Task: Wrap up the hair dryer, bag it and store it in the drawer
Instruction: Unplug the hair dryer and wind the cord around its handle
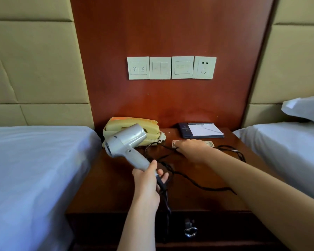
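A silver hair dryer [127, 142] is held above the left part of the wooden nightstand [198, 198], nozzle pointing up and right. My left hand [146, 180] grips its handle. Its black cord [192, 180] trails in loose loops over the nightstand top and hangs over the front edge. My right hand [192, 148] reaches flat over the cord near the back of the nightstand, fingers down on the cord and on a small card; whether it pinches the cord is hidden. The drawer [225, 230] below is closed, with a metal handle [190, 230].
A yellow telephone [149, 128] stands at the back left of the nightstand. A dark notepad holder with white paper [201, 130] lies at the back right. Beds with white sheets flank both sides [34, 160] [288, 154]. Switches and a socket [204, 67] are on the wall panel.
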